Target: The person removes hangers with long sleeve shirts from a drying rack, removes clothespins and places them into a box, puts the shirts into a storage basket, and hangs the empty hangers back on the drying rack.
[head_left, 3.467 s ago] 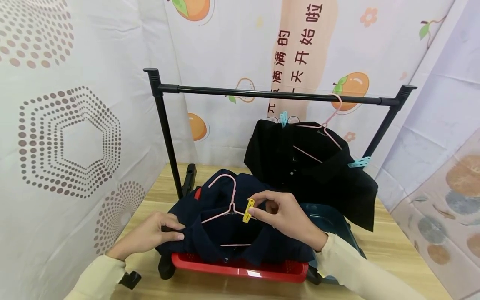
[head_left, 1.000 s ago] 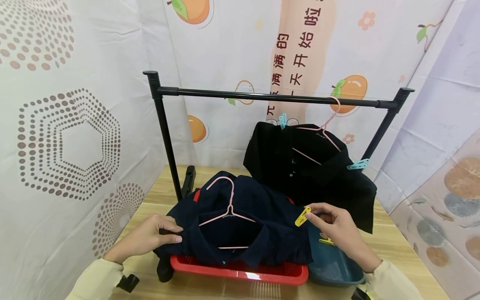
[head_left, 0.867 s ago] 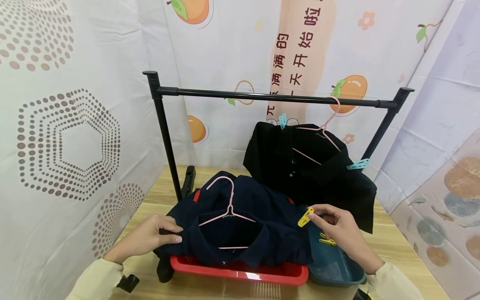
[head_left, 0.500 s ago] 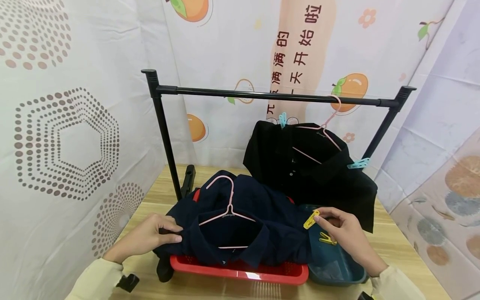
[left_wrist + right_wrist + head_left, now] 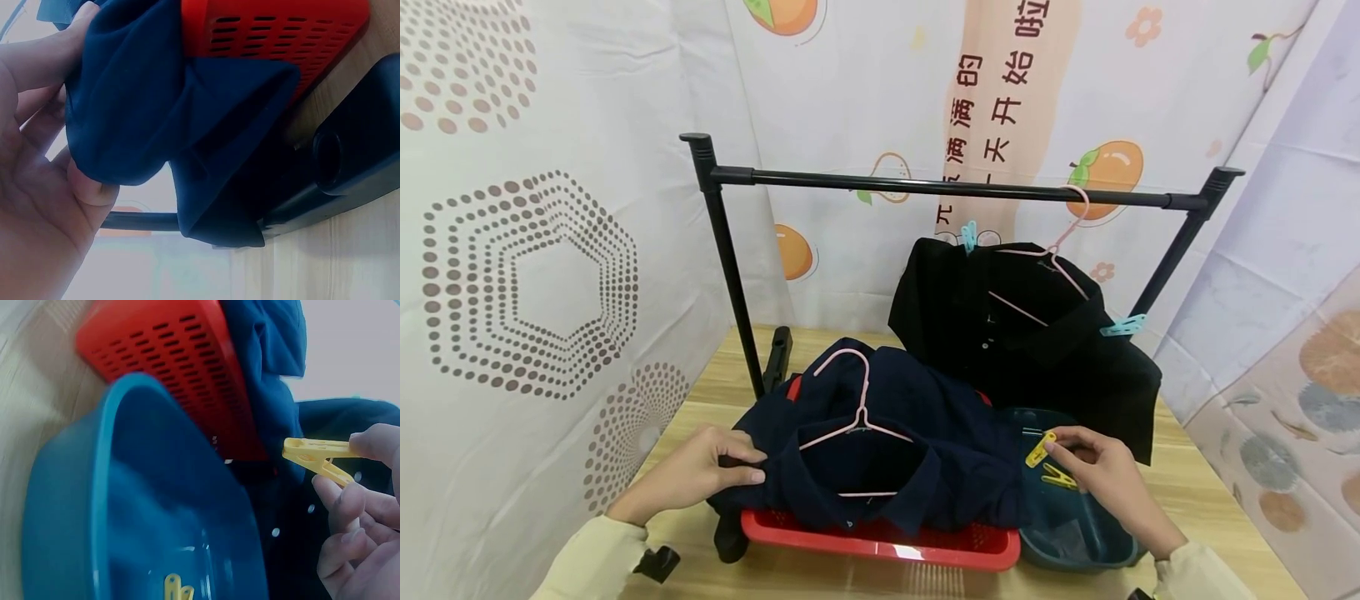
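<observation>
Head: two hands [image 5: 700, 472] [image 5: 1103, 477], two yellow clips [image 5: 1040, 449] [image 5: 1059, 478]

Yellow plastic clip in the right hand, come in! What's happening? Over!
Right hand pinches yellow plastic clip. Left hand grips navy fabric shirt. Blue plastic basin nearby; nothing seen blocking.

The navy shirt [image 5: 962, 467] hides most of the inside of the red basket [image 5: 820, 537], and swallows the ends of the pink hanger [image 5: 861, 414]; the collar label's print is too small to read. Some fingers of the left hand [image 5: 707, 467] are lost behind cloth. The right hand [image 5: 1105, 475] covers one end of the yellow clip [image 5: 1040, 450]. The black shirt [image 5: 1037, 375] conceals the foot of the right post [image 5: 1172, 259]. Both sleeves [image 5: 591, 558] run out of the head view. In the right wrist view, the bottom edge cuts off the blue basin [image 5: 100, 506] and a second clip [image 5: 172, 589] inside it.
</observation>
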`<state>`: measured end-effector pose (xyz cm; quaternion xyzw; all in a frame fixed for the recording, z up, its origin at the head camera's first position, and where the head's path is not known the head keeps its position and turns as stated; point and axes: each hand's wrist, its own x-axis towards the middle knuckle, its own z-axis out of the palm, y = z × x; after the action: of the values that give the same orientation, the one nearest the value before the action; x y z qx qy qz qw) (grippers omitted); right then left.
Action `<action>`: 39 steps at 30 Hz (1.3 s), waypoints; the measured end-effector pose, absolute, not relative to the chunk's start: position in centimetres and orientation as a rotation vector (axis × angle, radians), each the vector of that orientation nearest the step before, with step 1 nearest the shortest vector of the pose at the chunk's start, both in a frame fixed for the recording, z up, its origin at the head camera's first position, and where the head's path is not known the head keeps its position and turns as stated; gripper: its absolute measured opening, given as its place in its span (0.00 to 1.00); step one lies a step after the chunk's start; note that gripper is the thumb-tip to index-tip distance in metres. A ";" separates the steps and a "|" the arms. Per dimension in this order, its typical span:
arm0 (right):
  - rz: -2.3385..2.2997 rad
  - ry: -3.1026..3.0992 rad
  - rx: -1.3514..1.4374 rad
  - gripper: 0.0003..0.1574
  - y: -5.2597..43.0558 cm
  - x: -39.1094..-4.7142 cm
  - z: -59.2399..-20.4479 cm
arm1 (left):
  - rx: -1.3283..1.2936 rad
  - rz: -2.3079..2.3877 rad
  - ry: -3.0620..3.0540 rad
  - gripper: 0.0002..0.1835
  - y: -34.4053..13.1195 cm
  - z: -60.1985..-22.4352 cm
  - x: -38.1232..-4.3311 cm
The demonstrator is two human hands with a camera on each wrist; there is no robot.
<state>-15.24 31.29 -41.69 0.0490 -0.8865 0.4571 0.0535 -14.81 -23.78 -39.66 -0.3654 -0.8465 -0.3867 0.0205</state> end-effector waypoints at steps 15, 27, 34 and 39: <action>1.281 -2.842 0.017 0.30 34.0 -15.2 -43.4 | -1.138 -1.237 -2.623 0.10 -24.0 -40.8 -14.9; 1.056 -2.908 0.060 0.25 35.1 -15.7 -44.8 | -1.153 -1.229 -2.595 0.10 -24.1 -40.5 -15.1; 0.831 -2.929 0.188 0.19 35.5 -16.0 -45.3 | -1.120 -1.229 -2.635 0.11 -24.1 -40.4 -15.2; 0.720 -2.949 0.252 0.17 35.6 -15.8 -45.6 | -1.137 -1.253 -2.639 0.11 -24.0 -40.1 -15.1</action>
<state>-15.81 35.57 -45.64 0.0827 -0.9670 0.2363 0.0478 -15.14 -24.01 -40.10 -0.3628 -0.8418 -0.3996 0.0035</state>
